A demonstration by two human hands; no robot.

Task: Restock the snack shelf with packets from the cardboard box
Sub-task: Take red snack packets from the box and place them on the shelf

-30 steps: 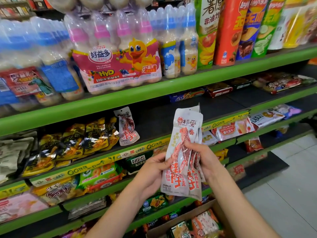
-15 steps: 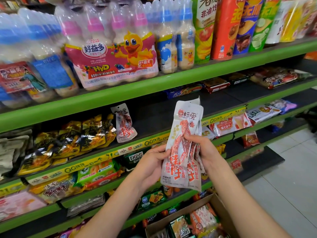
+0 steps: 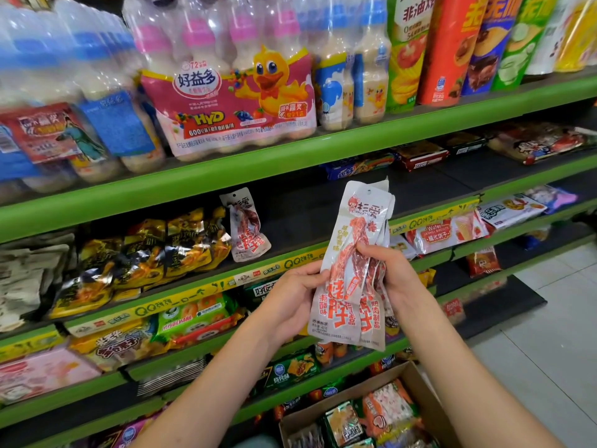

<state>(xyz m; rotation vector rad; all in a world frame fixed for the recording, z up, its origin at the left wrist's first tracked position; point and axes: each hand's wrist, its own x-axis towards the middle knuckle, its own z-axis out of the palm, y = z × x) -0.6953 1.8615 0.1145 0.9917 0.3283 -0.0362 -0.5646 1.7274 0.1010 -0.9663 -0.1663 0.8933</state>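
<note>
Packets [image 3: 352,270] stand upright as a fanned bunch pinched between the left hand [image 3: 292,299] and right hand [image 3: 392,273], likely for squaring before joining the matching packet [image 3: 247,224] on the snack shelf [image 3: 290,227], above the cardboard box [image 3: 420,386].

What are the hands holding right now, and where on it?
Both hands grip a fanned stack of white-and-red snack packets around its middle: left hand on the left edge, right hand on the right.
</note>
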